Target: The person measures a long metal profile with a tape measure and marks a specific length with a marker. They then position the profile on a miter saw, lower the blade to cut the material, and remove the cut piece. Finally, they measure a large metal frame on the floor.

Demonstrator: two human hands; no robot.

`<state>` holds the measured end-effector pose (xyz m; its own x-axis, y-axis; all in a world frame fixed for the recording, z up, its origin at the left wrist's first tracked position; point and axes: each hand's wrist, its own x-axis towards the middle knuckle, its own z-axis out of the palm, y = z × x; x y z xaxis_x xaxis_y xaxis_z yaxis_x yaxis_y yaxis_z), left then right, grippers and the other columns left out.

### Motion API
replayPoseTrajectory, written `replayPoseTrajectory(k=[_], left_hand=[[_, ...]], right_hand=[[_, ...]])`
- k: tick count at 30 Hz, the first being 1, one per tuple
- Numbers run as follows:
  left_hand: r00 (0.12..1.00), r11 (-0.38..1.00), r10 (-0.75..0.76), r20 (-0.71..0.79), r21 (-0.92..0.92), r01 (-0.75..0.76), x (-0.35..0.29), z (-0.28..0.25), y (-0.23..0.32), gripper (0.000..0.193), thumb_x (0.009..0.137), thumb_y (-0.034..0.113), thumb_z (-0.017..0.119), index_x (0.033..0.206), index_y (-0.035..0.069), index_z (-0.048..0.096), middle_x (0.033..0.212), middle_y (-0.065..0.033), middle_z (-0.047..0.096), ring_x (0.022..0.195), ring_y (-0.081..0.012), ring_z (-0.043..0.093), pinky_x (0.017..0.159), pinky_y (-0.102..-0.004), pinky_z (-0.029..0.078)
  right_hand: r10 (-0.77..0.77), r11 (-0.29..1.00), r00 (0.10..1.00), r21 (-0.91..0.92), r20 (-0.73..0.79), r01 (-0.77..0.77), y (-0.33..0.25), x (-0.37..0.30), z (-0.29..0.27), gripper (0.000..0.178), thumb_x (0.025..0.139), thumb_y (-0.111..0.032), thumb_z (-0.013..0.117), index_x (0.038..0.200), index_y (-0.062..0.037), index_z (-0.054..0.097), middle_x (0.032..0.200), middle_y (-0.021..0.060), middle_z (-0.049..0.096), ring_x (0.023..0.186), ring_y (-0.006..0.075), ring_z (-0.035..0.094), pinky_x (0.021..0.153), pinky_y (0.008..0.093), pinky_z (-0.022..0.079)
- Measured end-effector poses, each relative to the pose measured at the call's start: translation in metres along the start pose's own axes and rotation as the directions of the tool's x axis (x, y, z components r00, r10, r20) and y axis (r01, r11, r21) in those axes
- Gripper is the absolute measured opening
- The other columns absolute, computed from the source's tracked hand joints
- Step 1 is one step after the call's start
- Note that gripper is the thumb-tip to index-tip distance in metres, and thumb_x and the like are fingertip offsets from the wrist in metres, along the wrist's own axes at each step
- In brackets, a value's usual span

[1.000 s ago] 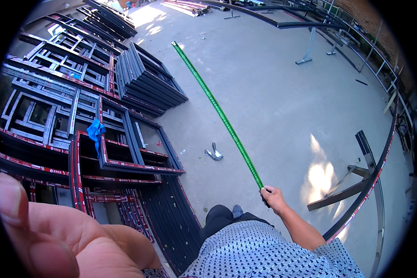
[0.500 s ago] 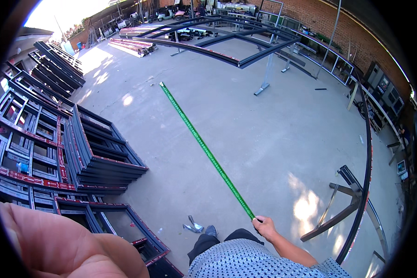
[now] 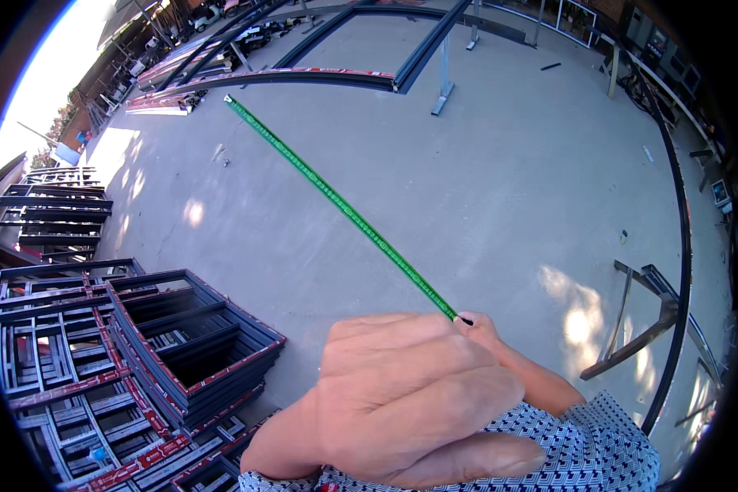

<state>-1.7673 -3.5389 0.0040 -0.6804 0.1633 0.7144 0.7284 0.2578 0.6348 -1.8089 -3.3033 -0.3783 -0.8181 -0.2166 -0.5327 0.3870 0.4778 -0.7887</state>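
Note:
My right hand (image 3: 482,330) is closed round a tape measure, of which only a small dark bit of the case (image 3: 466,321) shows. Its long green blade (image 3: 344,209) sticks out stiffly toward the far left, and the metal hook at its tip comes close to the red-edged side of a dark frame (image 3: 303,75). Very near the camera, my left hand (image 3: 418,402) crosses in front of my body. Its fingers are curled and pressed together, the thumb lies below, and nothing shows in it. It hides part of my right wrist and shirt.
Stacked dark window frames (image 3: 197,336) stand at the left, with further frames (image 3: 57,205) behind. A metal stand leg (image 3: 444,86) supports the large frame ahead. At the right are a long curved-looking dark bar (image 3: 672,189) and a metal trestle (image 3: 631,353) on the concrete floor.
My left hand has swung from the lower left to the middle, from palm showing to curled fingers. The view has shifted, and the blade tip now appears farther left and closer to the frame.

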Motion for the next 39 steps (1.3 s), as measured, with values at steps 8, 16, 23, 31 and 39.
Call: replayPoseTrajectory(k=[8, 16, 23, 31, 39], left_hand=[[0.987, 0.782, 0.143, 0.069, -0.619, -0.07, 0.075, -0.065, -0.15, 0.039, 0.095, 0.038, 0.069, 0.096, -0.001, 0.067, 0.085, -0.0109, 0.07, 0.067, -0.021, 0.067, 0.061, -0.0332, 0.054], [0.961, 0.779, -0.23, 0.152, -0.563, 0.276, 0.102, -0.184, -0.343, 0.041, 0.102, 0.041, 0.066, 0.094, 0.001, 0.071, 0.081, -0.0094, 0.068, 0.07, -0.0172, 0.065, 0.061, -0.0278, 0.05], [0.573, 0.565, -0.778, 0.256, -0.114, 0.818, 0.063, -0.248, -0.516, 0.044, 0.108, 0.039, 0.057, 0.099, -0.003, 0.068, 0.082, -0.0064, 0.067, 0.072, -0.0105, 0.06, 0.068, -0.0266, 0.049], [0.445, 0.49, -0.827, 0.342, 0.053, 0.87, 0.077, -0.262, -0.657, 0.035, 0.107, 0.032, 0.061, 0.106, -0.002, 0.066, 0.084, -0.0052, 0.067, 0.073, -0.009, 0.059, 0.068, -0.0247, 0.049], [0.387, 0.466, -0.833, 0.394, 0.125, 0.876, 0.145, -0.281, -0.74, 0.032, 0.104, 0.028, 0.068, 0.115, -0.002, 0.065, 0.087, -0.0024, 0.067, 0.078, -0.0078, 0.059, 0.072, -0.0243, 0.051]], right_hand=[[-0.106, 0.994, 0.994, 0.031, 0.022, 0.105, -0.16, 0.155, 0.024, 0.029, 0.099, -0.029, 0.064, 0.092, -0.0024, 0.07, 0.064, -0.0016, 0.055, 0.059, 0.0086, 0.05, 0.054, 0.0311, 0.041], [-0.077, 0.994, 0.96, 0.051, -0.268, 0.094, -0.239, 0.253, 0.082, 0.027, 0.099, -0.028, 0.064, 0.097, -0.002, 0.071, 0.065, 0.0002, 0.054, 0.062, 0.009, 0.049, 0.056, 0.0325, 0.042], [-0.031, 0.993, 0.909, 0.089, -0.416, 0.075, -0.296, 0.298, 0.126, 0.028, 0.097, -0.027, 0.066, 0.103, -0.0005, 0.072, 0.079, 0.0127, 0.064, 0.071, 0.0173, 0.06, 0.068, 0.0342, 0.049], [-0.093, 0.989, 0.905, 0.066, -0.415, 0.132, -0.364, 0.404, 0.132, 0.027, 0.097, -0.027, 0.065, 0.107, -0.0047, 0.074, 0.094, 0.0156, 0.069, 0.089, 0.0322, 0.067, 0.079, 0.0405, 0.052], [-0.2, 0.975, 0.9, 0.014, -0.387, 0.222, -0.419, 0.496, 0.118, 0.024, 0.097, -0.026, 0.064, 0.105, -0.0045, 0.073, 0.096, 0.0176, 0.07, 0.092, 0.0377, 0.066, 0.083, 0.0453, 0.052]])
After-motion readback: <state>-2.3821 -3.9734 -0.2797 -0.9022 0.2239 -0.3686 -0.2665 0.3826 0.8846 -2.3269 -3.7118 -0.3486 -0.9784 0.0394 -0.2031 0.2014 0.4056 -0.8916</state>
